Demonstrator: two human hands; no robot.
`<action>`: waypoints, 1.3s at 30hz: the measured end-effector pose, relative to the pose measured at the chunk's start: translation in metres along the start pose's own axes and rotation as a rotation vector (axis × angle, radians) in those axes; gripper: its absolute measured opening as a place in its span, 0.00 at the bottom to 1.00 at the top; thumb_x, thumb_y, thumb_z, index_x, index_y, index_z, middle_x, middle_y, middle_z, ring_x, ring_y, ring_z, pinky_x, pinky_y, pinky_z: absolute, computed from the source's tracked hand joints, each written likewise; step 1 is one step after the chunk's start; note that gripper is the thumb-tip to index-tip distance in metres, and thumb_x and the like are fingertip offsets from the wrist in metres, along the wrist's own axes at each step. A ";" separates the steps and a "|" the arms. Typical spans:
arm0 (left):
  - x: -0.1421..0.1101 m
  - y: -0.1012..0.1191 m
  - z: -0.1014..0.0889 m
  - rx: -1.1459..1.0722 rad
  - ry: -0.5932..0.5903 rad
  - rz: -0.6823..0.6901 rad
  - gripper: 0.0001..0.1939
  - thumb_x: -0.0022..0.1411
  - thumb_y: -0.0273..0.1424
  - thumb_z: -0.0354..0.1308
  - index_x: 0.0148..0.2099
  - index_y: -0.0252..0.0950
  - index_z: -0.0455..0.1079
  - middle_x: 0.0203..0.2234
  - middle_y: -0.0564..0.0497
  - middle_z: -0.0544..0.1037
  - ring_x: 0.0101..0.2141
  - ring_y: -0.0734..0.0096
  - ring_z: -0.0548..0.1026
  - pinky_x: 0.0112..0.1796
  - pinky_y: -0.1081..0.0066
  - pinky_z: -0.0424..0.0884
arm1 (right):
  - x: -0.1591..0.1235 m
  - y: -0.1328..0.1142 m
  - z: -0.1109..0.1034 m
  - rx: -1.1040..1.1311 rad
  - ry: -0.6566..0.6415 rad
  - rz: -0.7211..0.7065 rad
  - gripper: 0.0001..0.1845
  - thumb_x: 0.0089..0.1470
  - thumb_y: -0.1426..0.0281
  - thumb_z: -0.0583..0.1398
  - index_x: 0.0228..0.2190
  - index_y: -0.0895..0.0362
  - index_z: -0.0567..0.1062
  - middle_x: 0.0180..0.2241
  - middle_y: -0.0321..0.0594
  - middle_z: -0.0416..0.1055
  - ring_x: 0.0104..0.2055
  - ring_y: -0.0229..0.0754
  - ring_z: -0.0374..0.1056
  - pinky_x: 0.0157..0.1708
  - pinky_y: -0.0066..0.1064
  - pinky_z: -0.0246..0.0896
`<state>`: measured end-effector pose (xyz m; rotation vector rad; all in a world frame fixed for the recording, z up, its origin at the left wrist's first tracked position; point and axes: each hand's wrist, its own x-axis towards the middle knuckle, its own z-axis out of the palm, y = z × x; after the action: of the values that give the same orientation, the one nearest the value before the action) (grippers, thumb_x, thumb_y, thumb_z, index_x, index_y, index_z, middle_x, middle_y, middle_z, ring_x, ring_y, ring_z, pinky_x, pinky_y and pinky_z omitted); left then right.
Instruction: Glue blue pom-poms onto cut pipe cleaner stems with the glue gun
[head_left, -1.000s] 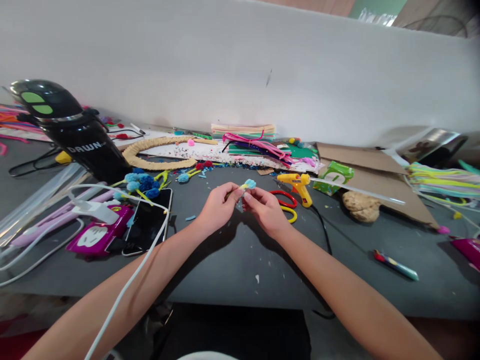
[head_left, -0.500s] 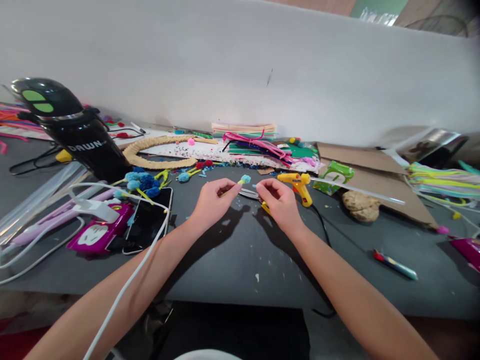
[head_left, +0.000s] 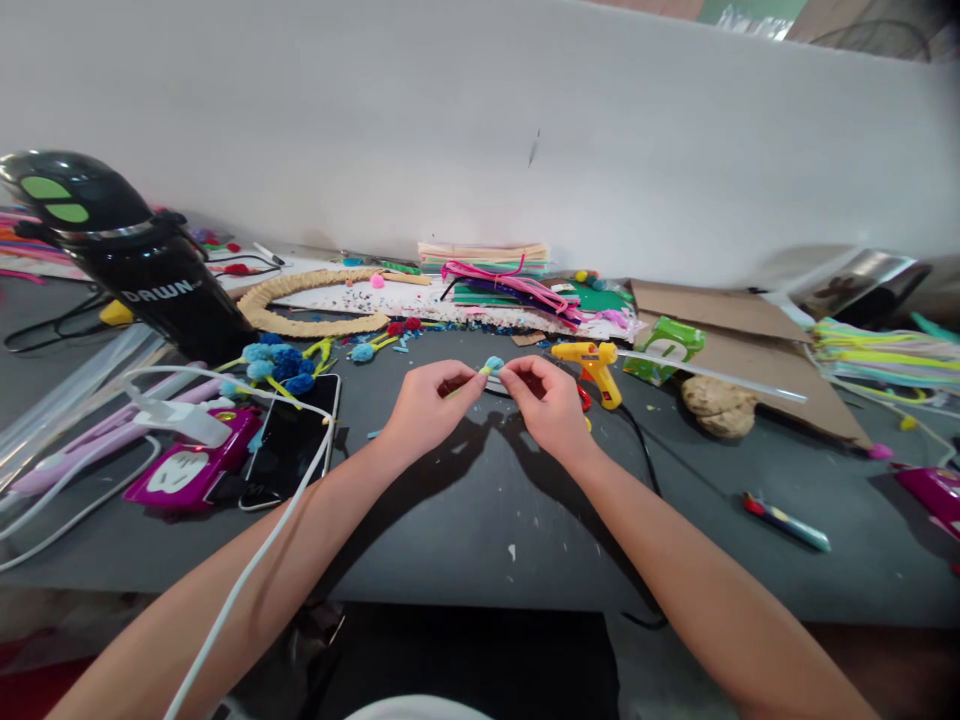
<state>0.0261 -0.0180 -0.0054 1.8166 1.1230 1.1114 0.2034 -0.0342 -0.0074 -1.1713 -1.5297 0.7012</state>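
Between the thumb and fingers of my left hand (head_left: 442, 400) is a yellow-green pipe cleaner stem with a fluffy light blue flower head (head_left: 493, 364) at its tip. My right hand (head_left: 551, 408) is closed in a pinch, its fingertips touching the right side of the flower head. The small light blue piece it holds is mostly hidden by the fingers. Below the fingertips, scissors (head_left: 496, 386) lie on the table, partly covered by my hands. A yellow glue gun (head_left: 596, 370) with a clear glue stick rests just right of my right hand.
On the left stand a black bottle (head_left: 161, 270), blue pom-pom flowers (head_left: 281, 362), a phone (head_left: 289, 450) and a magenta power socket (head_left: 191, 465). A white cable (head_left: 259, 555) crosses over my left forearm. Cardboard (head_left: 795, 385), a tan lump (head_left: 720, 405) and a cutter-like tool (head_left: 787, 522) lie right.
My right hand has moved left with the small light blue piece, bringing it against the flower head. My left hand keeps its hold on the stem. The view has shifted slightly.
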 end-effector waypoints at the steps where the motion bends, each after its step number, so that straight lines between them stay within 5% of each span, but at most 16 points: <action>1: 0.000 0.000 0.000 0.008 0.000 0.004 0.17 0.62 0.42 0.59 0.33 0.33 0.76 0.24 0.51 0.75 0.26 0.74 0.67 0.28 0.74 0.62 | 0.000 0.000 0.000 -0.007 0.002 0.001 0.11 0.56 0.61 0.62 0.32 0.57 0.75 0.30 0.39 0.74 0.31 0.40 0.69 0.33 0.30 0.64; 22: 0.001 0.001 -0.004 -0.024 -0.048 -0.010 0.18 0.61 0.44 0.59 0.33 0.33 0.75 0.23 0.51 0.74 0.24 0.75 0.66 0.26 0.75 0.62 | 0.000 0.001 -0.010 -0.065 0.056 -0.004 0.12 0.56 0.60 0.61 0.34 0.57 0.75 0.33 0.41 0.75 0.33 0.41 0.71 0.35 0.33 0.68; 29: 0.003 0.002 -0.007 -0.058 -0.110 -0.047 0.19 0.60 0.45 0.60 0.32 0.32 0.75 0.23 0.51 0.75 0.23 0.76 0.66 0.24 0.76 0.61 | 0.005 0.004 -0.017 0.166 -0.080 0.094 0.16 0.51 0.61 0.66 0.40 0.56 0.78 0.38 0.43 0.79 0.40 0.44 0.75 0.43 0.38 0.72; 39: 0.003 0.000 -0.007 -0.045 -0.167 -0.058 0.17 0.60 0.43 0.60 0.34 0.32 0.76 0.23 0.51 0.75 0.24 0.75 0.67 0.25 0.76 0.63 | 0.004 0.008 -0.015 0.144 -0.124 0.083 0.14 0.50 0.64 0.66 0.39 0.57 0.79 0.36 0.42 0.79 0.38 0.43 0.75 0.41 0.37 0.73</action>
<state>0.0201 -0.0147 -0.0017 1.7943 1.0373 0.9256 0.2198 -0.0298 -0.0084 -1.1047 -1.5122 0.9398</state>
